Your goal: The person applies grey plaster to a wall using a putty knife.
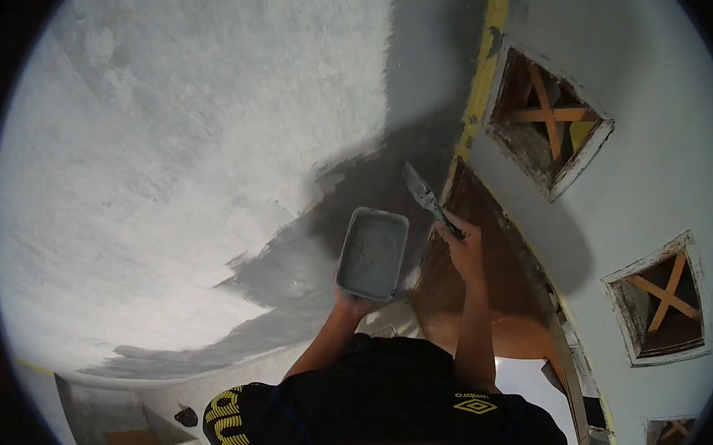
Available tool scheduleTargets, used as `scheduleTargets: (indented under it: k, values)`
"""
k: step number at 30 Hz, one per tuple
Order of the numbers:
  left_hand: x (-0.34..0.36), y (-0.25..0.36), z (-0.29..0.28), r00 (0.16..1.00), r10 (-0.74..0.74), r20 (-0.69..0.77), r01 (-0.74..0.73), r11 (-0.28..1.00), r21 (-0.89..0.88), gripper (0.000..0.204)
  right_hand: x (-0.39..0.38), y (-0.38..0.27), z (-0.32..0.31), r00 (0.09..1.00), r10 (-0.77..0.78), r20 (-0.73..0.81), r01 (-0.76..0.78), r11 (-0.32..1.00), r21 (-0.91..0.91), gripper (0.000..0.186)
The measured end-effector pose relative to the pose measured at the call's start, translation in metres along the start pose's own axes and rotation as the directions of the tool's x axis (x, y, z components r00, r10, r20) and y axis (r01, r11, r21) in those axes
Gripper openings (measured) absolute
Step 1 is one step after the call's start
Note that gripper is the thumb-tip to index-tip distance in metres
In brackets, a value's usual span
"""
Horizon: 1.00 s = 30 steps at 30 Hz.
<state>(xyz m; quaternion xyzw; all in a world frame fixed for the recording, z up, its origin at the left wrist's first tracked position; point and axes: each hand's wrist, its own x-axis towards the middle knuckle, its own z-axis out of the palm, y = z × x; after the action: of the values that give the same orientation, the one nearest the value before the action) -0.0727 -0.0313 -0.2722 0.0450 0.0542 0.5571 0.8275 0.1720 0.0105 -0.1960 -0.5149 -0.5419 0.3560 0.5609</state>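
Note:
My left hand (354, 302) grips the lower end of a shallow rectangular grey tray (373, 254) from below. The tray's inside is coated with grey, and its rim is smeared. In my right hand (463, 242) is a putty knife (422, 192), its dark handle wrapped by my fingers and its flat, stained blade pointing up and left. The blade sits up and right of the tray, apart from it. Beyond both hands is a wall (192, 125) with a streaky whitish coat, ragged along its edge against a darker grey area (429, 73). Whether the blade touches it I cannot tell.
A yellow strip (485, 68) runs down the corner, with a brown panel (485, 221) below it. On the right wall are several framed openings (548, 120) with crossed orange slats. A dark object (186, 416) lies at the lower left.

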Motion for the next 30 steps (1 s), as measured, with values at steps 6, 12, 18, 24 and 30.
scheduleTargets:
  k: [6,12,18,24,30]
  values:
    - [-0.007,0.012,0.0,0.997,-0.045,0.058,0.049,0.996,-0.07,0.065,-0.023,0.011,0.008,0.948,0.311,0.06,-0.317,0.939,0.136,0.033]
    - [-0.008,0.014,0.003,0.998,0.007,-0.059,-0.01,0.999,-0.052,0.054,-0.049,0.004,-0.003,0.919,0.389,0.054,-0.385,0.865,0.32,0.034]
    - [-0.013,0.014,0.012,0.997,-0.052,-0.058,0.043,0.989,-0.141,0.055,-0.071,-0.023,-0.014,0.922,0.334,0.196,-0.374,0.9,0.225,0.033]
    - [-0.018,0.01,-0.005,0.995,-0.096,-0.04,0.091,0.99,-0.109,0.061,-0.061,-0.08,-0.015,0.898,-0.009,0.439,0.138,0.955,-0.262,0.028]
    - [-0.021,-0.001,0.01,0.987,-0.139,-0.08,0.136,0.99,-0.042,0.061,-0.047,-0.106,0.004,0.824,0.083,0.56,0.283,0.796,-0.535,0.028]
